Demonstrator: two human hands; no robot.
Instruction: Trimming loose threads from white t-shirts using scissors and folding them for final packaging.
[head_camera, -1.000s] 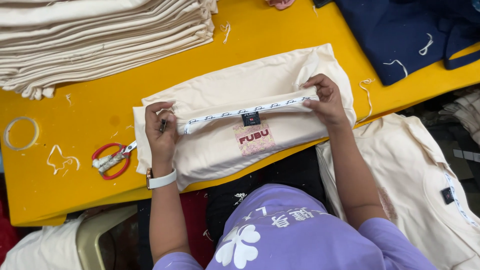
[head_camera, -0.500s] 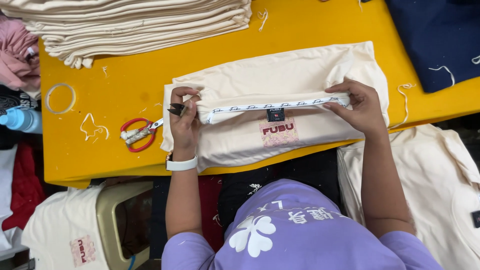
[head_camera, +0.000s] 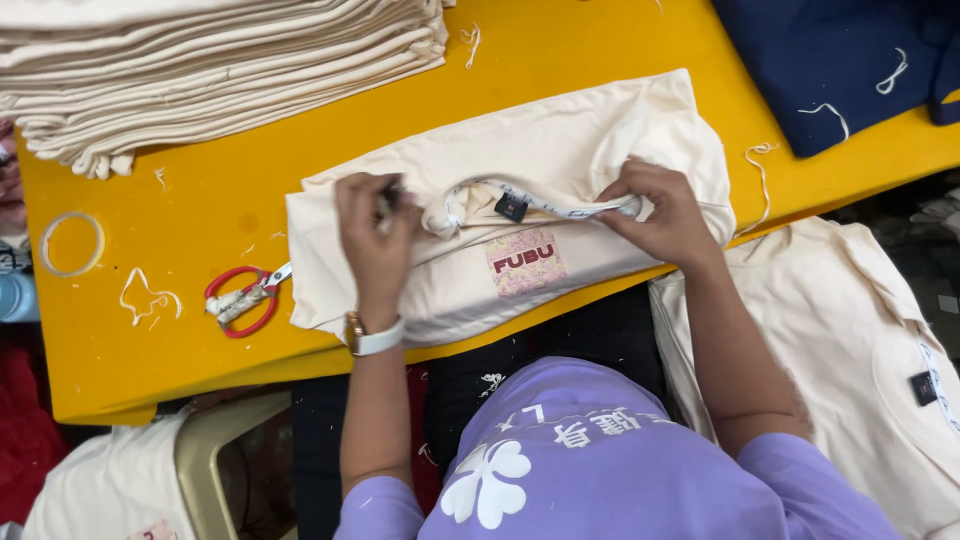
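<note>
A cream folded garment (head_camera: 560, 150) lies on the yellow table (head_camera: 200, 170) in front of me, its neck opening toward me with a small black tag (head_camera: 512, 207) and a pink printed patch (head_camera: 524, 262). My left hand (head_camera: 375, 235) pinches a small dark tool against the left side of the collar. My right hand (head_camera: 660, 215) holds the right end of the patterned white neck tape (head_camera: 545, 205), which sags in a loose curve between the hands.
A tall stack of cream garments (head_camera: 200, 70) fills the far left. Red-handled scissors (head_camera: 240, 298), a clear tape ring (head_camera: 72, 243) and thread scraps lie left. Dark blue cloth (head_camera: 840, 60) sits far right. More cream garments (head_camera: 860, 350) hang below the table's right edge.
The neck tape was pulled straight between the hands; now both hands have come closer together and the collar is bunched and slack. The view has shifted slightly.
</note>
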